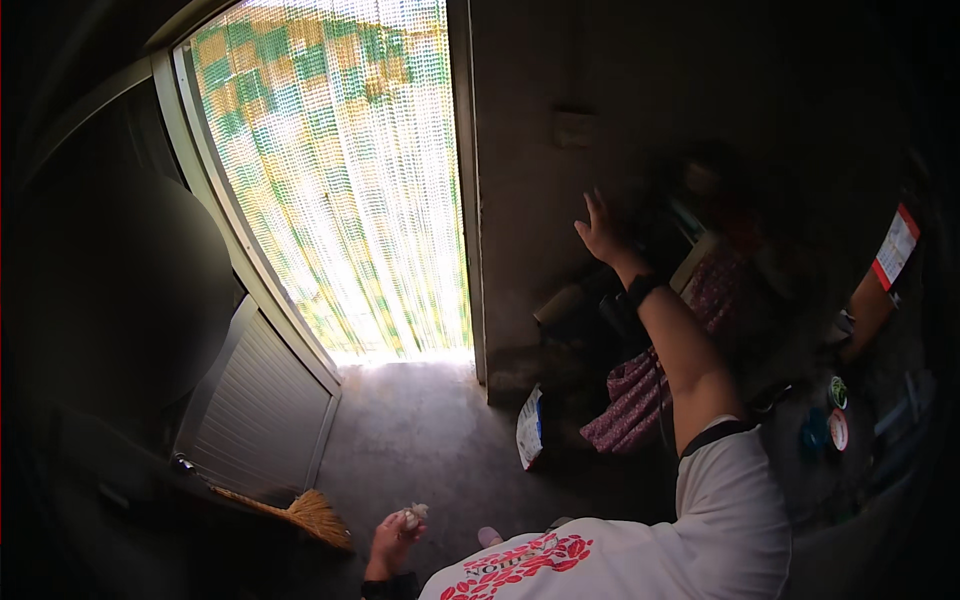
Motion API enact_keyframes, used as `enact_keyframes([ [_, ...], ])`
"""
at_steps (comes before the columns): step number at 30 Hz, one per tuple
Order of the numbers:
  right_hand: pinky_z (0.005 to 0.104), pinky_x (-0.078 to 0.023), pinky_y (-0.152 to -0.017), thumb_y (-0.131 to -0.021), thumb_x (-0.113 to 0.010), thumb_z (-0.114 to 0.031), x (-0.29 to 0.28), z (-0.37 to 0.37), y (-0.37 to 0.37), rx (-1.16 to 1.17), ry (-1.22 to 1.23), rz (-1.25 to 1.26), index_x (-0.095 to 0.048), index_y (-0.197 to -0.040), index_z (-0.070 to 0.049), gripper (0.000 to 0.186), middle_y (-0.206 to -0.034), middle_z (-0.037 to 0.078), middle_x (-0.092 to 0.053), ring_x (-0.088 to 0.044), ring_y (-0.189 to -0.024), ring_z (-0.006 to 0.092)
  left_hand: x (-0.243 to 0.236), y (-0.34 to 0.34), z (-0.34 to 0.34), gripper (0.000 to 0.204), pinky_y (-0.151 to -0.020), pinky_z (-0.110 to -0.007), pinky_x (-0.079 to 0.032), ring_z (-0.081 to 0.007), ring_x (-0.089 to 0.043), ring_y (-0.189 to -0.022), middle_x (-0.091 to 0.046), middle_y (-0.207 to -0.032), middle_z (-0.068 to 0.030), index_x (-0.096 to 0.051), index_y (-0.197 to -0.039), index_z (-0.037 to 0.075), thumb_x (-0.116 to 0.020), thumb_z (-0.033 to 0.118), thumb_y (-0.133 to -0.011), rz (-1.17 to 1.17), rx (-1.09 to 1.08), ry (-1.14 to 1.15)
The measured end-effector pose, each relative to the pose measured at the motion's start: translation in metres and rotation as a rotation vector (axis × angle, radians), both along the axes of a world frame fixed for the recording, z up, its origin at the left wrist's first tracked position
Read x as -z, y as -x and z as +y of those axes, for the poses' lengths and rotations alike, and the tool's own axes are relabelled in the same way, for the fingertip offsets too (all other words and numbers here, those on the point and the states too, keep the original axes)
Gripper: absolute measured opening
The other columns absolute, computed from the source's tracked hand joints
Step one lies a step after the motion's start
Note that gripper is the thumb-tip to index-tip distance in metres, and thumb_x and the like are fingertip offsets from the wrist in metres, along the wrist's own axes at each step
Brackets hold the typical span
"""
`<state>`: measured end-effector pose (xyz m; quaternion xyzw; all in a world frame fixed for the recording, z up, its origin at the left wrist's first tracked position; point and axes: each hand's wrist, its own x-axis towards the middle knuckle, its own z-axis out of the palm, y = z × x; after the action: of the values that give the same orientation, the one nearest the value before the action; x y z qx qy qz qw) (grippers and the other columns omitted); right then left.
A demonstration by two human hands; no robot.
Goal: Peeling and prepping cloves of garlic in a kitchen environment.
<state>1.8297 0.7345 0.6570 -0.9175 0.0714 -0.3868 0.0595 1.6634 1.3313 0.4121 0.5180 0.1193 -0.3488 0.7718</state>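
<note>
Low in the head view, my left hand (pixel 388 545) is closed around a whitish garlic bulb (pixel 413 516), which sticks out past the fingers. My right arm, with a dark band at the wrist, stretches forward and to the right. At its end my right hand (pixel 604 234) is raised with its fingers apart and nothing in it. The dark wall is close beyond that hand, with a square switch plate (pixel 573 128) further up. Beneath my right forearm hangs or lies a pink-purple patterned cloth (pixel 632 402); shadow hides much of what surrounds it.
A bright beaded curtain (pixel 335 180) fills the doorway ahead. To its left stands a ribbed door panel (pixel 265 390), with a straw broom (pixel 312 515) lying by it. A white-and-blue packet (pixel 530 430) is on the grey floor (pixel 400 430). Small round containers (pixel 838 430) appear at right.
</note>
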Motion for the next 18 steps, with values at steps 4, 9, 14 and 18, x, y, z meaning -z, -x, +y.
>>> enact_keyframes([
  [4,0.0478,-0.025,-0.104,-0.081,-0.06,-0.029,0.005,-0.049,-0.061,0.067,0.156,-0.102,-0.025,-0.134,0.001,0.07,-0.139,0.026,-0.022,-0.023,-0.127,0.043,-0.002,0.0,-0.008,0.03,-0.06,-0.027,-0.047,-0.0194,-0.062,-0.072,-0.062,-0.088,-0.0109,-0.053,-0.104,0.001,-0.041,0.026,-0.093,-0.017,-0.067,0.03],
  [9,0.0504,-0.022,-0.104,-0.078,-0.063,-0.03,-0.008,-0.051,-0.093,0.188,0.215,-0.16,-0.019,-0.138,-0.003,0.079,-0.143,0.022,-0.017,-0.019,-0.131,0.0377,-0.004,0.016,-0.017,0.03,-0.058,-0.028,-0.046,-0.0191,-0.062,-0.069,-0.062,-0.084,-0.0092,-0.054,-0.103,0.002,-0.04,0.027,-0.094,-0.024,-0.245,-0.036],
  [14,0.0531,-0.017,-0.104,-0.075,-0.065,-0.025,-0.027,-0.035,-0.085,0.105,0.191,-0.206,-0.017,-0.139,-0.005,0.082,-0.143,0.021,-0.015,-0.015,-0.133,0.0362,-0.007,0.023,-0.046,0.028,-0.057,-0.029,-0.046,-0.0195,-0.063,-0.069,-0.063,-0.084,-0.0089,-0.054,-0.103,0.005,-0.04,0.028,-0.094,0.037,-0.389,-0.058],
  [18,0.0541,-0.014,-0.105,-0.076,-0.065,-0.022,-0.032,-0.028,-0.079,0.082,0.169,-0.207,-0.019,-0.138,-0.005,0.079,-0.143,0.02,-0.017,-0.013,-0.134,0.0363,-0.015,0.022,-0.074,0.031,-0.06,-0.028,-0.045,-0.0185,-0.061,-0.072,-0.062,-0.085,-0.0081,-0.055,-0.103,0.006,-0.038,0.03,-0.094,0.017,-0.379,-0.074],
])
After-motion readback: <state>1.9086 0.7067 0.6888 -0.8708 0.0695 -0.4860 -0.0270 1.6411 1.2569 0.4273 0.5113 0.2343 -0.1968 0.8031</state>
